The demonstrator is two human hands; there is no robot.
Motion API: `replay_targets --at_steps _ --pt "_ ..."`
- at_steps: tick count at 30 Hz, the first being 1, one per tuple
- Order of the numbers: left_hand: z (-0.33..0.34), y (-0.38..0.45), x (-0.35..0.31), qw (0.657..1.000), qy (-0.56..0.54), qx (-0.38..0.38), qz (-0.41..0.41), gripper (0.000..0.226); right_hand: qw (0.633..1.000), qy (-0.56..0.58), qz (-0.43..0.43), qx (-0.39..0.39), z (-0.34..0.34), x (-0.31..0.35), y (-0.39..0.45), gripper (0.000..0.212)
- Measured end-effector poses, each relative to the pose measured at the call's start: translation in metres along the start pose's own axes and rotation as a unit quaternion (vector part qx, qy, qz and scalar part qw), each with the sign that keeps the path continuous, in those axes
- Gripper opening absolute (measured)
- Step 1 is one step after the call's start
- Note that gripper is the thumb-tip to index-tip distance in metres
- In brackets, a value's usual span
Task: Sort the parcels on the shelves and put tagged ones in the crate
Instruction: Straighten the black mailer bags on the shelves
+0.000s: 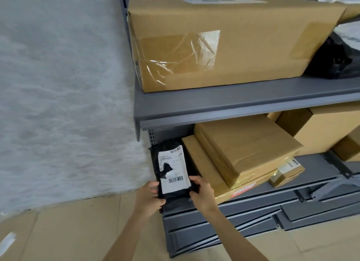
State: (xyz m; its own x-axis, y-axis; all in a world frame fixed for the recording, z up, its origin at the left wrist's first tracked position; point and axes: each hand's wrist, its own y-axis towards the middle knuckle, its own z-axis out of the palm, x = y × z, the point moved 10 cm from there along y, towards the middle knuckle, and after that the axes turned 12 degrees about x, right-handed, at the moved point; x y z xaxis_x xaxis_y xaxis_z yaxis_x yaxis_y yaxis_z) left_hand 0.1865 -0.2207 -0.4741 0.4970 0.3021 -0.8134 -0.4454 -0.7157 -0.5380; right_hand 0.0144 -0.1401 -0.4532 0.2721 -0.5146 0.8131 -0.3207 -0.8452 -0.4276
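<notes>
At the lower grey metal shelf (253,197), your left hand (149,197) and right hand (202,194) each grip a side of the black plastic mailer with the torn white barcode label (172,169), at the shelf's left end beside stacked brown cardboard boxes (243,149). Draw it out level and read the label; no crate is in view.
</notes>
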Motion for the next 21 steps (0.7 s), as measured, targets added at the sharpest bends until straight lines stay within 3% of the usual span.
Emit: replay_targets --at_steps 5,8,10,12,14,15,18,21 --pt "0.008 0.012 -0.018 0.998 0.047 -0.026 0.033 0.061 0.996 -0.082 -0.016 0.037 0.002 0.016 0.003 0.053" --pt "0.011 0.023 -0.022 0.997 0.064 -0.026 0.027 0.058 0.989 -0.13 -0.071 0.0 -0.01 0.034 -0.011 0.05" --pt "0.009 0.027 -0.025 0.997 0.064 -0.041 0.023 0.05 0.954 -0.236 -0.156 -0.096 -0.035 0.059 -0.033 0.046" --pt "0.008 0.03 -0.031 0.996 0.068 -0.059 0.019 0.045 0.888 -0.371 -0.211 -0.171 -0.056 0.076 -0.053 0.049" --pt "0.01 0.033 -0.039 0.993 0.085 -0.077 0.015 0.05 0.828 -0.498 -0.167 -0.195 -0.075 0.073 -0.052 0.062" --pt "0.012 0.033 -0.046 0.991 0.103 -0.09 0.017 0.056 0.82 -0.527 -0.125 -0.187 -0.087 0.066 -0.047 0.066" --pt "0.036 0.026 -0.088 0.978 0.155 -0.101 0.093 0.072 0.823 -0.551 -0.044 -0.13 -0.104 0.042 -0.041 0.072" --pt "0.091 0.021 -0.127 0.979 0.126 0.002 0.161 0.072 0.825 -0.551 -0.038 -0.12 -0.105 0.029 -0.049 0.08"
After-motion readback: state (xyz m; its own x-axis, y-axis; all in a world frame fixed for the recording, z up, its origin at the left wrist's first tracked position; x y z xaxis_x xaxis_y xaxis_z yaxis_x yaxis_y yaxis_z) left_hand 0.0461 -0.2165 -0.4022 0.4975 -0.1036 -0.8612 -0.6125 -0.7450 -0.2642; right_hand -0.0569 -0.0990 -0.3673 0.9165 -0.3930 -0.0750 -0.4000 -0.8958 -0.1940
